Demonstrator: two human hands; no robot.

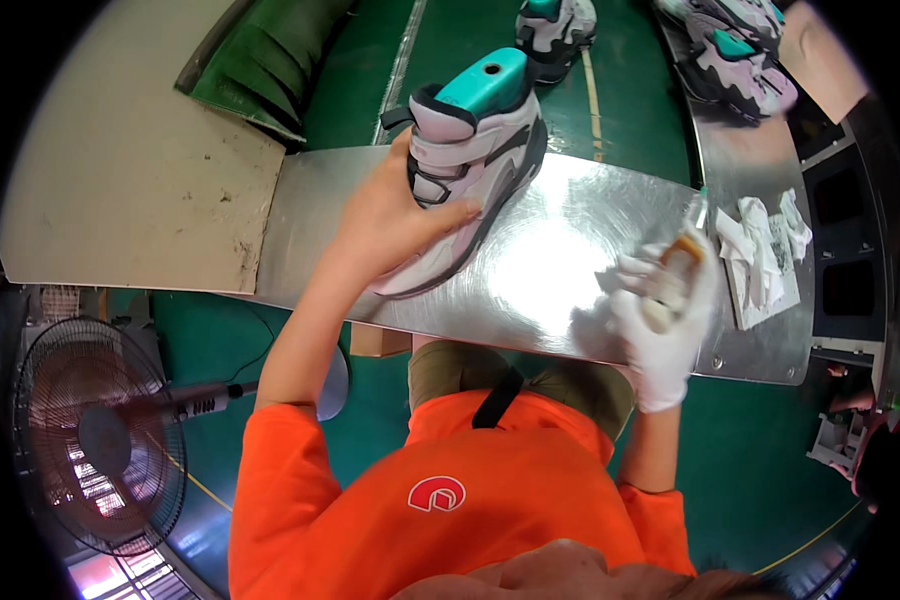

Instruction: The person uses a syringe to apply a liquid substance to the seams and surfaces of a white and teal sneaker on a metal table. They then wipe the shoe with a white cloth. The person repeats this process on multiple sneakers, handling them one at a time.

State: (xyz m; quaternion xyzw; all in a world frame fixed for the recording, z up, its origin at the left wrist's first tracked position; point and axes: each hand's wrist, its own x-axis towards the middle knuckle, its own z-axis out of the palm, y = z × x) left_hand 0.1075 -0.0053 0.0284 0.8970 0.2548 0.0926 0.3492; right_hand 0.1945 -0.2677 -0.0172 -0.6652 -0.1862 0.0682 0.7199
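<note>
My bare left hand [400, 215] is wrapped round a pale pink and grey sneaker [470, 170] with black trim. It holds the shoe tilted over the steel bench, toe toward me. A teal shoe last [487, 82] with a round hole fills the shoe's opening. My right hand [663, 310], in a white glove, is over the right part of the bench, apart from the shoe. Its fingers curl, slightly blurred, round something with an amber-brown part [682, 258]; its kind does not show. A thin pale tip with green sticks up beyond those fingers.
The steel bench [320, 200] borders a green conveyor belt [630, 110]. Another sneaker [555, 40] rides on the belt; several more [740, 80] stand at far right. Crumpled white cloths [760, 245] lie at the bench's right end. A beige board [140, 180] and a fan [100, 440] are left.
</note>
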